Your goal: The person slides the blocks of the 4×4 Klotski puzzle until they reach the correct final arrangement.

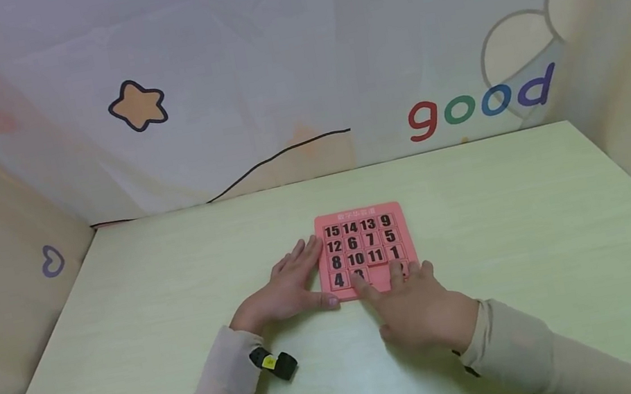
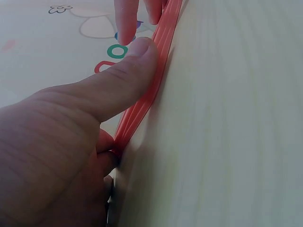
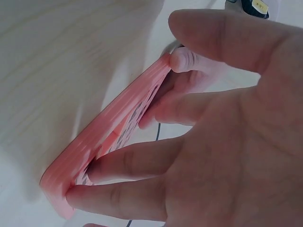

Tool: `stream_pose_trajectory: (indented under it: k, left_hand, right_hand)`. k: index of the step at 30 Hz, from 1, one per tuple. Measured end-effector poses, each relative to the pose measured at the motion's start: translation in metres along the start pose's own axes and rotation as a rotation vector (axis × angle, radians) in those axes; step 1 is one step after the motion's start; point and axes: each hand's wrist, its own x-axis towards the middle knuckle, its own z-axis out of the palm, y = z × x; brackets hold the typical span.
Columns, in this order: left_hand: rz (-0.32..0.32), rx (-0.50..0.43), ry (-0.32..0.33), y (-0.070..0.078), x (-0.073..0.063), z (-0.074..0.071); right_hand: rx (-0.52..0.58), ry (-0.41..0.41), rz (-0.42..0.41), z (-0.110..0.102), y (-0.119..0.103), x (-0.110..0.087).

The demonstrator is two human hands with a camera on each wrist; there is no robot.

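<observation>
A pink sliding number puzzle [image 1: 358, 213] lies flat on the table, its tiles marked with black numerals. A bare gap shows in the bottom row, right of the partly covered 3 tile. Along the puzzle's left side rest the extended fingers of my left hand [image 1: 288, 293], with the thumb [image 2: 128, 71] against the near left corner. My right hand [image 1: 421, 312] reaches over the near edge, fingers spread. Its index fingertip is at the 3 tile, and the other fingers overlap the bottom right tile, partly hiding it. In the right wrist view, two right fingertips [image 3: 97, 172] meet the puzzle's face and rim.
The pale wood-grain table [image 1: 517, 225] extends around the puzzle. Behind it stands a printed cloth backdrop [image 1: 266, 58] with a star and the word "good", and cloth side walls flank the table. A black strap with a yellow label [image 1: 270, 362] is on my left wrist.
</observation>
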Motion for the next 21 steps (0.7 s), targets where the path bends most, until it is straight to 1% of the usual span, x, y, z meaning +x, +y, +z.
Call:
stream_pose_trajectory:
  k: [3,9,11,13,17,21]
  left_hand:
    - [0.002,0.002,-0.002,0.0000,-0.0002,0.0000]
    - [-0.001,0.004,-0.003,0.0013,0.0004,-0.0002]
    - [-0.003,0.003,-0.003,0.0013,0.0006,-0.0002]
    - [-0.003,0.007,-0.005,0.0011,0.0008,-0.0001]
    - [0.000,0.007,-0.008,0.0004,0.0010,0.0001]
    - [0.010,0.016,-0.009,-0.0002,0.0007,0.0001]
  right_hand:
    - [-0.007,-0.014,0.016,-0.0001,-0.0002,0.0005]
    - [-0.079,-0.057,0.030,-0.0030,0.0012,0.0006]
    - [-0.072,-0.062,0.028,-0.0041,0.0014,0.0002]
    - [-0.042,-0.063,0.029,-0.0047,0.0014,-0.0002]
    - [-0.019,-0.050,0.002,-0.0041,0.0012,-0.0004]
    - [-0.017,-0.033,-0.061,-0.0033,0.0006,0.0008]
